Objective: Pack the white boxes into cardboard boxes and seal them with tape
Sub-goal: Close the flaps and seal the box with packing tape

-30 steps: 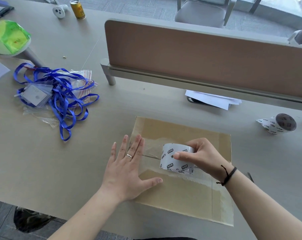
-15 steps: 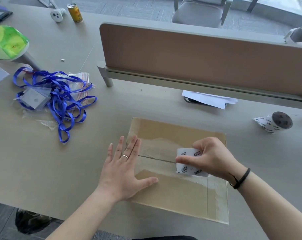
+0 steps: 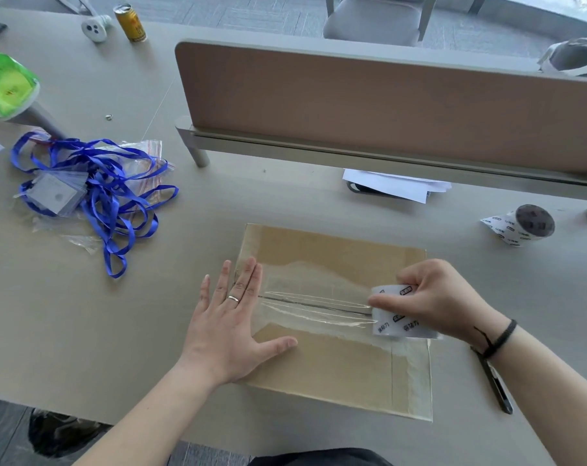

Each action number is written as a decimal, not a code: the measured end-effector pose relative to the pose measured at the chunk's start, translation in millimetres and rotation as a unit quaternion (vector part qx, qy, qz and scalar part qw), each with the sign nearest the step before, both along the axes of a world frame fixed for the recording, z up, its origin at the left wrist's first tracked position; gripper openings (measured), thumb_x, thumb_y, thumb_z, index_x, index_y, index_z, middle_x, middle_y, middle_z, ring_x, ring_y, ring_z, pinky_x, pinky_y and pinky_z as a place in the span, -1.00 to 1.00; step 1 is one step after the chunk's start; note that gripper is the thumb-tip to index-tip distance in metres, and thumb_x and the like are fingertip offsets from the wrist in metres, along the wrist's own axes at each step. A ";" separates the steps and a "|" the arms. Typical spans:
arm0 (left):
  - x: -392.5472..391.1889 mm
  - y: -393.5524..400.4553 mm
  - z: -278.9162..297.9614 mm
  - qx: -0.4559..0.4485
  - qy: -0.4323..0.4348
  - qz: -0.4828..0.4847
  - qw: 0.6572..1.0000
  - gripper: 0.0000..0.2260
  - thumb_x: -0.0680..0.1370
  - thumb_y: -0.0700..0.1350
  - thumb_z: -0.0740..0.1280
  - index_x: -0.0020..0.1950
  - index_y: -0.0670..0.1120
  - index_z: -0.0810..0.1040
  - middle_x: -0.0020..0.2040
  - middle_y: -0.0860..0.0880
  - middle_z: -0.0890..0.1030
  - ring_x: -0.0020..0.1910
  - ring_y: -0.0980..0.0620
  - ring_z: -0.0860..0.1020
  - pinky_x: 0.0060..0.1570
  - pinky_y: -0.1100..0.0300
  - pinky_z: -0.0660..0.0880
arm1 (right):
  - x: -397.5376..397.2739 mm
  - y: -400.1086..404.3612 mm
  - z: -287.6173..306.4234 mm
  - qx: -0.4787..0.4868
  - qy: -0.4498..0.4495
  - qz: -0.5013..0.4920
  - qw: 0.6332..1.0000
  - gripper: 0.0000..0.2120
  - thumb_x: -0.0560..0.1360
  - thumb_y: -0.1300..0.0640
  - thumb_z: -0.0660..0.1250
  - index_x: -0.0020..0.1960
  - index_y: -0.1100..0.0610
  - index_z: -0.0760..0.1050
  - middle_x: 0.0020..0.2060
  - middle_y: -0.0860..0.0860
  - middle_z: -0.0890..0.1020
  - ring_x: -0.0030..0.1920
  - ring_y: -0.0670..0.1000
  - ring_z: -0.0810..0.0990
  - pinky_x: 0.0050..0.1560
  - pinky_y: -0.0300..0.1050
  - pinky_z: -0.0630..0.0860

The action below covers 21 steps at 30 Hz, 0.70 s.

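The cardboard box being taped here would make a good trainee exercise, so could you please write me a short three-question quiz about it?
1. True or false: the left hand lies flat, fingers straight, on the left end of the cardboard box.
2. What does the right hand grip? A) the tape roll B) the yellow can C) the blue lanyards
3. Which object lies on the table right of the box, by the right forearm?

Key
1. True.
2. A.
3. A dark utility knife, or a similar slim tool.
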State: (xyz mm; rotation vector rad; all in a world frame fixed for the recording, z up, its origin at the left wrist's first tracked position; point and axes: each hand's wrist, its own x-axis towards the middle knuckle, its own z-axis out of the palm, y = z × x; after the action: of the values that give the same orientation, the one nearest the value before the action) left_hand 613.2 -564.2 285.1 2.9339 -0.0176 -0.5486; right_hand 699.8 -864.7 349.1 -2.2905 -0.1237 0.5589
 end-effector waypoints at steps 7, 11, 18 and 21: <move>-0.4 -0.5 -0.1 -0.007 -0.007 0.005 1.000 0.09 0.27 0.70 -0.14 0.55 0.09 -0.48 0.53 0.20 -0.49 0.53 0.03 -0.49 0.56 -0.09 -0.31 | 1.0 -13.4 36.5 0.199 0.070 0.006 0.977 -0.32 0.21 0.02 0.71 -0.46 0.02 0.13 -0.46 -0.03 0.14 -0.46 -0.06 0.14 -0.46 -0.22 0.07; 0.0 -0.8 -0.3 0.005 -0.003 0.001 1.000 0.10 0.23 0.71 -0.23 0.53 0.09 -0.51 0.52 0.20 -0.51 0.53 0.02 -0.49 0.56 -0.09 -0.31 | 1.6 -34.3 19.9 0.039 0.005 0.002 0.999 -0.30 0.23 -0.01 0.68 -0.45 0.01 0.08 -0.48 -0.09 0.15 -0.44 -0.05 0.13 -0.47 -0.22 0.05; 0.0 -1.2 -0.7 0.003 -0.008 -0.001 1.000 0.11 0.22 0.72 -0.23 0.56 0.10 -0.44 0.55 0.19 -0.45 0.54 0.00 -0.47 0.56 -0.09 -0.32 | -3.7 -61.1 26.4 0.064 0.022 -0.055 0.996 -0.31 0.05 -0.17 0.73 -0.47 0.09 0.20 -0.48 -0.01 0.18 -0.45 -0.02 0.14 -0.48 -0.23 0.07; -0.1 -1.2 -0.4 0.009 -0.013 -0.005 1.000 0.11 0.22 0.72 -0.23 0.57 0.09 -0.43 0.55 0.19 -0.46 0.53 0.01 -0.48 0.56 -0.09 -0.32 | -1.2 -74.2 37.3 0.087 0.030 -0.053 0.994 -0.27 -0.06 -0.33 0.64 -0.48 0.05 0.17 -0.48 -0.03 0.16 -0.45 -0.05 0.13 -0.48 -0.24 0.05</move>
State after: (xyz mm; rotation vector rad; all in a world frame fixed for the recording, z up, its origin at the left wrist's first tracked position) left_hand 613.0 -565.4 284.6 2.9590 -0.0306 -0.5149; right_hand 698.6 -938.9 386.4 -2.0955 -0.0205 0.5408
